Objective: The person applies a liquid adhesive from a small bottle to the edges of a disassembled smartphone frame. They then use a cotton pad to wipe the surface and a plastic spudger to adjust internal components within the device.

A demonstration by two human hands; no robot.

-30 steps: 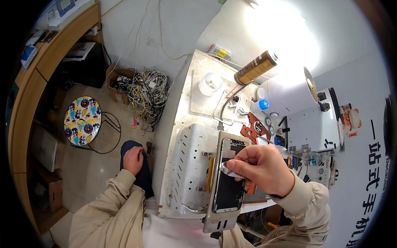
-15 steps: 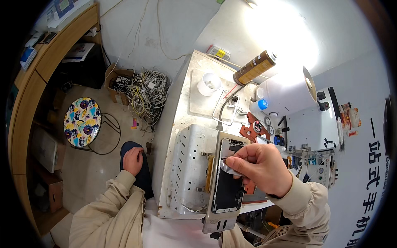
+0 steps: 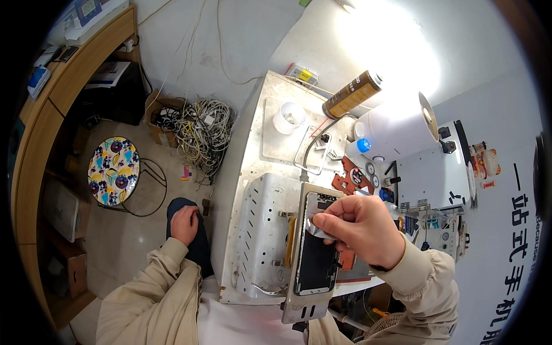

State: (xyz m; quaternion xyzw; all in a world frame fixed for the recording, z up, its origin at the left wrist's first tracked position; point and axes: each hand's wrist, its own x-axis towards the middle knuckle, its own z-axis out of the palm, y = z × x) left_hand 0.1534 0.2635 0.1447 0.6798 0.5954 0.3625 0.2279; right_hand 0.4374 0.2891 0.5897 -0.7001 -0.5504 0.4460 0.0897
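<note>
grey metal first: a long plate [image 3: 298, 313] is my landmark, and the dark phone panel [image 3: 313, 273] lies on it, inside its edges. over the plate's upper half, my right hand [image 3: 363, 233] pinches a thin silvery sheet [image 3: 322, 231] between thumb and bent forefinger. compared with a second ago, that pinch has crept a little toward the plate's far end, while the panel hasn't shifted on the plate. i take that to mean the work is moving along in small, controlled strokes; whether the sheet's edge touches the panel, i can't tell. my left hand [image 3: 184, 224], well left of the plate, rests as it did, fingers loosely draped over my knee [image 3: 198, 253], gripping nothing i can see. just left of the plate sits a pale perforated casing [image 3: 265, 230]; beyond its far end stands a white cup [image 3: 287, 122].
</note>
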